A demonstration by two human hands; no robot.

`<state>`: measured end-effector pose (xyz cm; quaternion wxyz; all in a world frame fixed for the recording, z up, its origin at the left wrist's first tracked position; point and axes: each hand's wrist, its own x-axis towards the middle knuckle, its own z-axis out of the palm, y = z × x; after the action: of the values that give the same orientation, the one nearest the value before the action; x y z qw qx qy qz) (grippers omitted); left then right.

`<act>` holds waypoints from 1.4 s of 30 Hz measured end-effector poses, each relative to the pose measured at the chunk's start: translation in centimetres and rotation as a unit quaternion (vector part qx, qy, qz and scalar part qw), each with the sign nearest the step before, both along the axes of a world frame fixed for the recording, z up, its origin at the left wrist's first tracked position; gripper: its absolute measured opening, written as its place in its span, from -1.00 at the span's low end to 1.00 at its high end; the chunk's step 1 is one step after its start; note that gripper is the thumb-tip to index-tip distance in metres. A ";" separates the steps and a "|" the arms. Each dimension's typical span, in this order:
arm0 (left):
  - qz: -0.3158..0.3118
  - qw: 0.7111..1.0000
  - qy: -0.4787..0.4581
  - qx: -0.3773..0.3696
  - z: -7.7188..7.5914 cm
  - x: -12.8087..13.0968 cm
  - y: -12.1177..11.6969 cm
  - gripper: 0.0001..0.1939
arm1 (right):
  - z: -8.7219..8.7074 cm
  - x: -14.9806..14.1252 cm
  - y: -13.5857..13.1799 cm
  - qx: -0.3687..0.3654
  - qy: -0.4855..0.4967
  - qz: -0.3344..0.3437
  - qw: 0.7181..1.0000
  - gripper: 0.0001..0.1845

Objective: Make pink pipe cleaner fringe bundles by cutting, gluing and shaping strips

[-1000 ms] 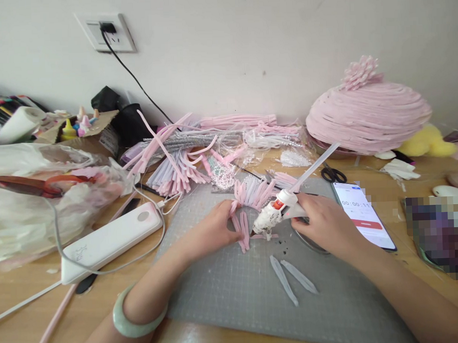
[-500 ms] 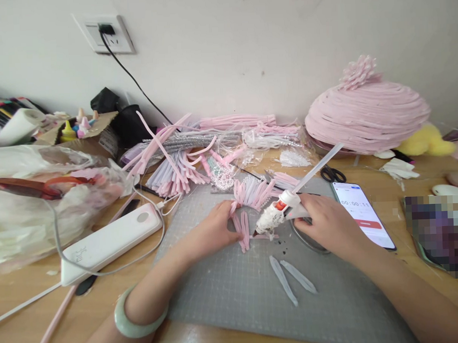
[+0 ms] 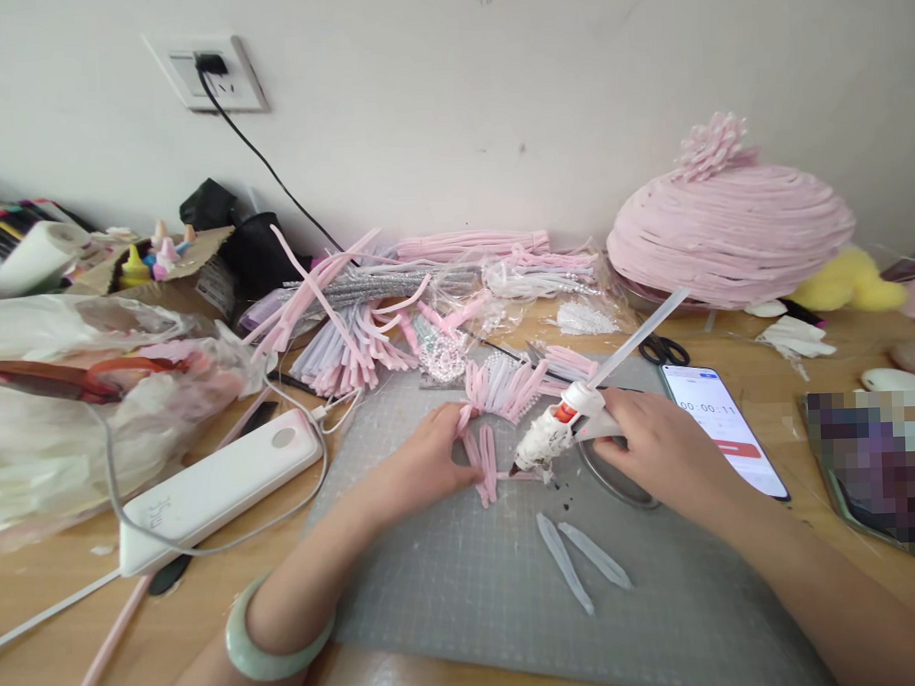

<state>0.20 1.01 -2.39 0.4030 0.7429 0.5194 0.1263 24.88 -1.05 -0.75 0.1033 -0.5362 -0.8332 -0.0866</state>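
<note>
On the surface (image 3: 212,612) we have a gray mat (image 3: 452,603). Our right hand (image 3: 645,441) wraps its fingers round the glue gun (image 3: 543,440); our left hand (image 3: 424,459) curves at pink strips (image 3: 489,457) on the mat, pinching or not we can't tell.

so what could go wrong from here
The nozzle of the glue gun is close to the left hand; if hot, it might burn a finger. Glue could drip onto the pink strips nearby. The right hand, near the phone, might knock it.
</note>
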 end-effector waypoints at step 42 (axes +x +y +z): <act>-0.082 0.996 0.023 -0.027 0.8 -0.5 -1.0 -0.47 | 2.3 -0.7 -1.3 -0.119 0.071 -0.103 0.985 -0.73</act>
<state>-0.26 0.04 -1.61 0.4198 0.7744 0.4694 0.0618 24.17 -2.33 1.54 0.0888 -0.6322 -0.7686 0.0413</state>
